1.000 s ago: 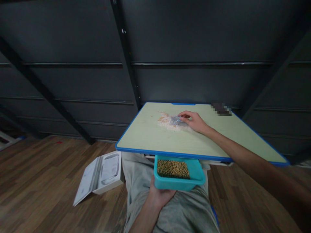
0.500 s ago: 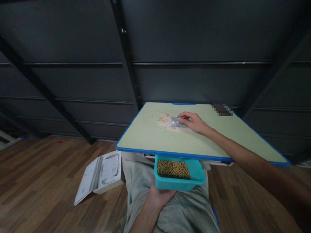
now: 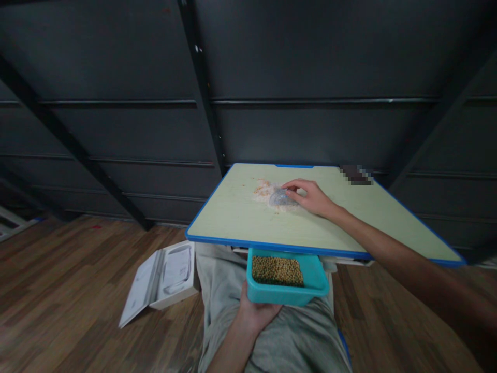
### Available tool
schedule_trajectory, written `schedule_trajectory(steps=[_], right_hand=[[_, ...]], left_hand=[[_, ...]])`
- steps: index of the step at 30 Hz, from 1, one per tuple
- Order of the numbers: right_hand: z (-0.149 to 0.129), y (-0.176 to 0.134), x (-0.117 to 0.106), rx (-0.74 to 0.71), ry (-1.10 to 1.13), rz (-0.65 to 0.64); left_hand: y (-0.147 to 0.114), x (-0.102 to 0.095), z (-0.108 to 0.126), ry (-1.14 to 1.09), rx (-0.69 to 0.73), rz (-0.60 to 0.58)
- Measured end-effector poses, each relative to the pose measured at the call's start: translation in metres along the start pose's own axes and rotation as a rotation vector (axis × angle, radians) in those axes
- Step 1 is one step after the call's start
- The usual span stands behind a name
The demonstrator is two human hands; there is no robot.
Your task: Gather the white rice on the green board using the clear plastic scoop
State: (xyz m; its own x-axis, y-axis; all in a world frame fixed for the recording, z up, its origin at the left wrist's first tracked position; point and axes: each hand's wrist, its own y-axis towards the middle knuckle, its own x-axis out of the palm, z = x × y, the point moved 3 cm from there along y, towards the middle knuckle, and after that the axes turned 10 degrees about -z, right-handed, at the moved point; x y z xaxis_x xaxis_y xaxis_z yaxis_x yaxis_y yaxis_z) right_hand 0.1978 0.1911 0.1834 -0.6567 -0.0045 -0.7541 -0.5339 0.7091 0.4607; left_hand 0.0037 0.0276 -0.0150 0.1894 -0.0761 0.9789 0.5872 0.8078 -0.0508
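Note:
My left hand [image 3: 254,312] is wrapped under the near left corner of a teal plastic tub [image 3: 287,294], holding it over my lap against the table's front edge. Small round beans [image 3: 277,270], greenish to tan, fill the tub's left part. Out on the tabletop, my right hand [image 3: 312,197] pinches a clear, shiny plastic piece [image 3: 278,198], maybe a small cup or bag; its exact kind is unclear. That piece rests on a spread of pale, rice-like grains [image 3: 261,197], with some orange bits [image 3: 263,183] at the far left of the spread.
The pale green table [image 3: 229,217] has a blue rim. A pixelated dark object [image 3: 355,175] lies at its far right corner. On the wooden floor [image 3: 77,280] to the left stands an open white box [image 3: 174,274]. A dark panelled wall [image 3: 310,129] rises behind the table.
The clear plastic piece has tilted or shifted slightly under my right hand and looks less bright. My left hand and the tub have stayed in place.

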Motion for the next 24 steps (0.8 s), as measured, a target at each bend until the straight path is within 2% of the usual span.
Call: schedule_trajectory(steps=[6, 12, 16, 24], right_hand=[[-0.008, 0.000, 0.000, -0.071, -0.128, 0.001], [-0.012, -0.001, 0.003, -0.073, -0.112, -0.018], [-0.019, -0.003, 0.004, -0.088, -0.075, -0.037], [-0.023, -0.008, 0.011, 0.038, 0.110, -0.134]], left_hand=[[0.001, -0.005, 0.000, -0.032, 0.016, -0.016], [0.000, 0.009, 0.000, -0.019, 0.027, 0.034], [-0.001, 0.016, 0.002, -0.026, 0.053, 0.005], [0.001, 0.011, 0.002, -0.018, 0.089, -0.042]])
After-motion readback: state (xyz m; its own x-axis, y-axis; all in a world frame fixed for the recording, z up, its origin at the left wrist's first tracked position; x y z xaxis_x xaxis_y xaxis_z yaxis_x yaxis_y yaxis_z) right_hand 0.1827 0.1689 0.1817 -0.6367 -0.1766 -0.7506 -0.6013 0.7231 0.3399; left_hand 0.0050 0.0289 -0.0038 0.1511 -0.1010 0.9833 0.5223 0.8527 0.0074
